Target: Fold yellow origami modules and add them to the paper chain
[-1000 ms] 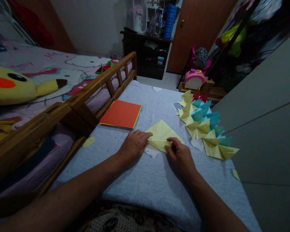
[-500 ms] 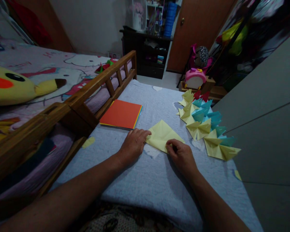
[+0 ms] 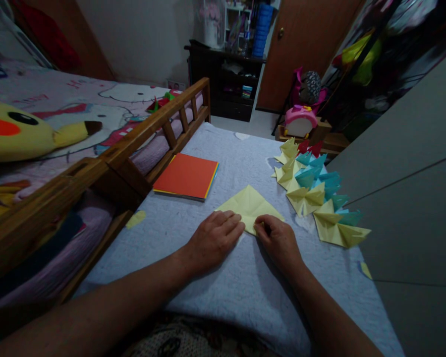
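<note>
A pale yellow sheet of origami paper, creased and folded into a triangle-like shape, lies on the cloth-covered surface with one corner pointing away from me. My left hand rests flat on its near left edge, fingers stretched out over the paper. At the near right edge, my right hand pinches the paper between thumb and fingertips. To the right stand several folded yellow paper pieces, alongside blue folded pieces and red ones farther back.
A stack of square coloured paper, orange on top, lies left of my hands. Beyond it runs a wooden bed rail, with a yellow plush toy on the bed. A pale cabinet borders the right side.
My left hand has slid right and nearer along the paper's near edge, from its left corner toward my right hand, and now lies flatter. My right hand has barely moved.
</note>
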Available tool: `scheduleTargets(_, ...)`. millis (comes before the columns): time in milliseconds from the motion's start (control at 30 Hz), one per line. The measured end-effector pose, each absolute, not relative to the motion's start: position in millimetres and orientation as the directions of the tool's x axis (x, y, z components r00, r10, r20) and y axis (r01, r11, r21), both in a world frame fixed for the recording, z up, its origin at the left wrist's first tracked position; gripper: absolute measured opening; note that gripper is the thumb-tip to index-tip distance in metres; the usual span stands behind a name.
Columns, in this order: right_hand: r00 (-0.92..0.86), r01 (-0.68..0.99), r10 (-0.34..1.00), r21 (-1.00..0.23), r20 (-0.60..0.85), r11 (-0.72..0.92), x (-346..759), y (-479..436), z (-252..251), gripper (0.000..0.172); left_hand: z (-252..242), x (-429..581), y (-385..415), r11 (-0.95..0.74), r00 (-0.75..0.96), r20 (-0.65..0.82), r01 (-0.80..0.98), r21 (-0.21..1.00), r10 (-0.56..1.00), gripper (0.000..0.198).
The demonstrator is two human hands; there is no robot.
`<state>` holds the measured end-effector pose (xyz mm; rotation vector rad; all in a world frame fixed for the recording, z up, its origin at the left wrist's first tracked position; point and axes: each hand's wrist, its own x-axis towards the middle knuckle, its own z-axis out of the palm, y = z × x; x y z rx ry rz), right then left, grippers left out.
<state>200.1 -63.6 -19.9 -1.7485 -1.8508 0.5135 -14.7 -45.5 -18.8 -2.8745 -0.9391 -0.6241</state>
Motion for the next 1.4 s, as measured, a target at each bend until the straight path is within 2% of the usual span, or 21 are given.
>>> scheduleTargets(100, -0.027, 0.79, 0.991, -0.604, 0.132, 0.101, 200, -64, -20, 0.015, -22, -13, -53, -0.845, 0.783, 0.338, 0.527, 0.085, 0.522, 0.035)
scheduleTargets(433, 0.017, 0.794, 0.991, -0.605, 0.135, 0.069, 198, -63, -17, 0.016, -19, -16, -61, -0.805, 0.803, 0.082, 0.578, 0.135, 0.591, 0.066)
scheduleTargets(633, 0.021, 0.798, 0.985, -0.596, 0.17, 0.086, 197, -64, -18, 0.014, -20, -17, -64, -0.795, 0.8, 0.032, 0.591, 0.134, 0.6, 0.076)
scheduleTargets(867, -0.02, 0.805, 0.976, -0.576, 0.217, 0.145, 198, -64, -18, 0.012, -21, -17, -65, -0.791, 0.797, 0.013, 0.597, 0.132, 0.604, 0.08)
scheduleTargets(1133, -0.017, 0.811, 0.978, -0.57, 0.207, 0.135, 198, -63, -18, 0.012, -18, -15, -65, -0.79, 0.795, 0.007, 0.602, 0.114, 0.607, 0.074)
scheduleTargets(1400, -0.021, 0.818, 0.976, -0.557, 0.219, 0.142, 196, -63, -19, 0.013, -17, -14, -65, -0.792, 0.797, -0.015, 0.602, 0.106, 0.604, 0.079)
